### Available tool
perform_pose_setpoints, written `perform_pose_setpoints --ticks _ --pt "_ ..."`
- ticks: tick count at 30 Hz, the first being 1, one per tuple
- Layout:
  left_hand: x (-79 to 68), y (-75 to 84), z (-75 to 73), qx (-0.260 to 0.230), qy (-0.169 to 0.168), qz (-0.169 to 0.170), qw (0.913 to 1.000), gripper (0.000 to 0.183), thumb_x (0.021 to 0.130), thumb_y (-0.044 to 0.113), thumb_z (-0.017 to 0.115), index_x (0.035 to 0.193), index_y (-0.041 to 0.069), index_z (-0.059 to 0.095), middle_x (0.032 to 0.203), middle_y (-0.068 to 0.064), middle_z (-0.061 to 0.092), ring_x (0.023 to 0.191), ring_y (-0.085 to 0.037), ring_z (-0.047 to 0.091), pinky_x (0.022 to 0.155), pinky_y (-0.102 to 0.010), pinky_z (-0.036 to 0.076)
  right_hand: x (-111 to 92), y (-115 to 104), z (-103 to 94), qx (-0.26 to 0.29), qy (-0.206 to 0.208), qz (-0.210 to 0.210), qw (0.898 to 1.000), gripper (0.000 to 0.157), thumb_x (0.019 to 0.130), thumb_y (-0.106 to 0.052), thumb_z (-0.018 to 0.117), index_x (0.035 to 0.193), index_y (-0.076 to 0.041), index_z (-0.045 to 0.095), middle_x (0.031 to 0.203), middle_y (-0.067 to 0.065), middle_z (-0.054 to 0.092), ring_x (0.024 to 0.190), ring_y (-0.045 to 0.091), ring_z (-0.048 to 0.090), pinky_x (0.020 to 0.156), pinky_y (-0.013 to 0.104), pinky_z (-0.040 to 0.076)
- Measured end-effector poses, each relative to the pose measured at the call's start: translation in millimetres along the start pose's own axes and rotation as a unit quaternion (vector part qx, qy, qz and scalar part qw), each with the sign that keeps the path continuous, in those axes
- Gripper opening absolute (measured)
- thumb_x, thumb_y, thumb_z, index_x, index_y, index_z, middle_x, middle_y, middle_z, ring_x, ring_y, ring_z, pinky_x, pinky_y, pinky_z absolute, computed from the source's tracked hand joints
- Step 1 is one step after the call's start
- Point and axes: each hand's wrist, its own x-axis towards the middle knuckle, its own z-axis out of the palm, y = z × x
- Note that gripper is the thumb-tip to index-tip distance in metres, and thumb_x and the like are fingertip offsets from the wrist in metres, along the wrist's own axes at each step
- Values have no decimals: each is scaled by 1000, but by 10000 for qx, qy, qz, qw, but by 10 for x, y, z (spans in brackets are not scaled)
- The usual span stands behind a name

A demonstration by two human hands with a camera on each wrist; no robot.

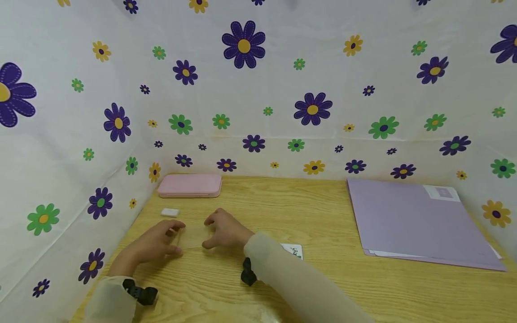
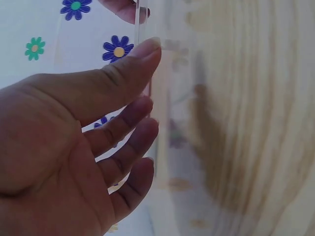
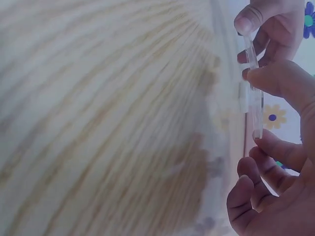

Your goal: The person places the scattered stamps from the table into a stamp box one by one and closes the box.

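Over the left part of the table, a flat, clear plastic piece (image 1: 191, 236) spans the space between both hands. My left hand (image 1: 159, 242) pinches its left edge, thumb below and fingers curled above. My right hand (image 1: 227, 231) grips the opposite edge between thumb and forefinger. In the right wrist view the clear plastic piece (image 3: 257, 110) appears edge-on as a thin strip, with the left hand (image 3: 275, 29) at its far end. Its exact kind is hard to make out. Just beyond the left hand lies a small white block (image 1: 170, 212), like an eraser.
A pink case (image 1: 190, 185) lies at the back left. On the right, a purple folder (image 1: 420, 220) has paper edges sticking out. A white card (image 1: 296, 250) with a small picture is partly hidden by the right forearm. Flower-printed cloth (image 1: 274, 89) walls the wooden table (image 1: 323, 211).
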Motion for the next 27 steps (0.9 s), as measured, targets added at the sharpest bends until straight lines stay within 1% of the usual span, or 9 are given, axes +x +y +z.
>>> perform_pose_setpoints --ticks 3,6,10,12,14,17,22,24,27 --pt "-31 38 -46 -94 20 137 9999 65 84 21 80 138 2 49 135 -20 52 119 -39 51 97 -56 41 -49 -19 -34 303 64 -53 9995 58 80 -29 83 128 -4 62 120 5 56 107 16 56 90 26 46" --pt "-82 86 -80 -159 78 361 9992 64 86 21 79 139 2 49 135 -20 52 117 -38 52 96 -55 43 -120 -36 -64 655 96 -83 9978 59 81 -28 82 130 -4 60 115 2 61 104 15 57 87 27 47" --pt "-156 145 -92 -205 205 639 9975 63 88 21 76 140 3 47 135 -20 51 117 -37 52 93 -56 44 -240 -74 -120 1023 156 -138 9945 60 82 -27 80 133 -5 56 112 1 62 102 14 56 86 28 47" --pt "-195 184 -86 -217 275 661 9972 62 88 22 76 140 4 47 135 -19 52 117 -36 52 93 -56 44 -299 -86 -146 1159 211 -194 9928 59 83 -26 80 133 -6 56 113 2 62 102 15 56 87 29 47" --pt "-224 228 -75 -211 324 669 9970 62 89 24 76 141 6 47 135 -18 52 118 -34 51 93 -56 43 -365 -90 -171 1267 272 -253 9912 58 83 -26 80 133 -8 56 113 1 62 103 17 56 87 28 47" --pt "-251 299 -59 -197 383 766 9961 62 89 25 75 141 7 47 134 -17 53 117 -33 51 92 -57 44 -470 -78 -208 1404 368 -366 9887 57 84 -26 79 133 -11 56 111 -1 61 105 20 57 85 28 48" --pt "-254 421 -7 -244 451 962 9940 60 88 25 76 140 12 49 133 -15 53 116 -34 52 91 -57 44 -634 -47 -289 1463 523 -520 9865 57 85 -26 79 134 -10 56 109 -1 61 104 23 57 84 27 48" --pt "-252 473 23 -285 485 988 9935 60 87 26 77 140 15 49 132 -13 54 116 -33 52 90 -55 44 -703 -47 -329 1461 576 -575 9859 57 84 -25 79 134 -10 56 107 -3 61 104 25 58 84 29 48" --pt "-250 550 61 -332 548 1108 9918 60 87 27 78 139 16 50 130 -11 54 115 -33 53 89 -52 43 -815 -54 -399 1482 635 -615 9850 57 85 -24 78 136 -10 56 106 -8 59 105 27 58 86 32 48"
